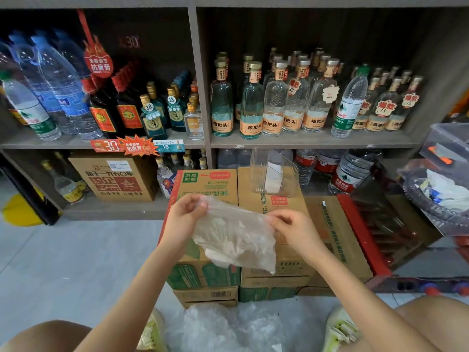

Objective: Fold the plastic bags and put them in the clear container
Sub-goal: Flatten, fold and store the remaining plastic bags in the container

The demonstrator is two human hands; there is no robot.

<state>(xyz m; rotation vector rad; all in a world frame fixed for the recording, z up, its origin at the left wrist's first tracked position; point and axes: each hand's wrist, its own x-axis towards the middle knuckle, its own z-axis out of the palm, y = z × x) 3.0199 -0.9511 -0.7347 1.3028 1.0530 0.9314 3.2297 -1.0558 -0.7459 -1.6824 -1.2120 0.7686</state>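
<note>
We judge ourselves mid-fold. The bag (236, 240) hangs at frame centre over the boxes (208, 184). Our left hand (186, 212) and right hand (291, 227) pinch its top corners, fingers curled on the film. Next: bring the edges together, then reach up to the container (289, 174) just above centre. Both forearms rise from the lower frame, converging.

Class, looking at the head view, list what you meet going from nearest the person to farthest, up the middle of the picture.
Nearest first: heap of loose plastic bags → held plastic bag → clear container on cardboard boxes → shelf bottles.
</note>
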